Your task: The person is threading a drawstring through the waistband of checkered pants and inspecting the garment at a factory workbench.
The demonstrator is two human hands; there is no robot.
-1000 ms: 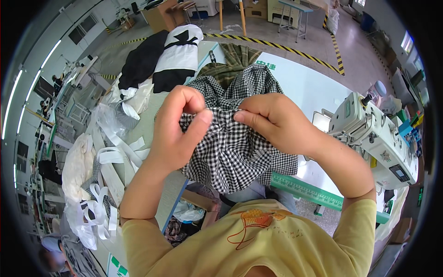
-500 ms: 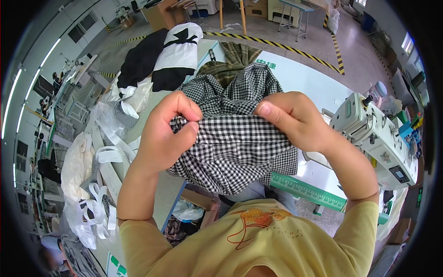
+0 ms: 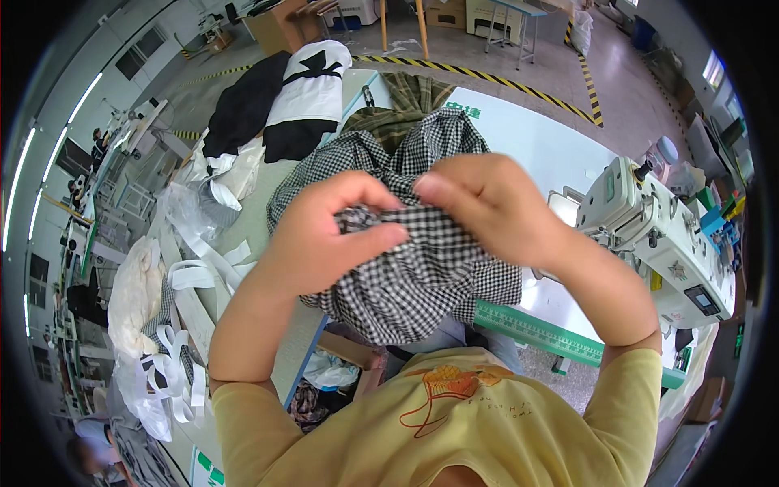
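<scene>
A black-and-white gingham garment [image 3: 406,284] hangs bunched between my hands, its lower folds over the table's near edge. My left hand [image 3: 324,231] has thumb and fingers around a gathered part of the cloth, with a gap showing between thumb and forefinger. My right hand [image 3: 491,207], slightly blurred, pinches the upper edge of the cloth between thumb and curled fingers. The two hands are close together. Behind the gingham, more of it spreads over the table beside an olive plaid cloth [image 3: 406,101].
A white sewing machine [image 3: 657,235] stands at the right of the table. A green ruler strip [image 3: 535,329] runs along the near edge. Black cloth [image 3: 243,105], a white-and-black bundle [image 3: 308,93] and white strips [image 3: 195,272] lie left. A box of scraps [image 3: 345,357] sits below.
My hands have come closer together, the left moving right and the right moving slightly left. The stretch of gingham between them has gone from taut to bunched.
</scene>
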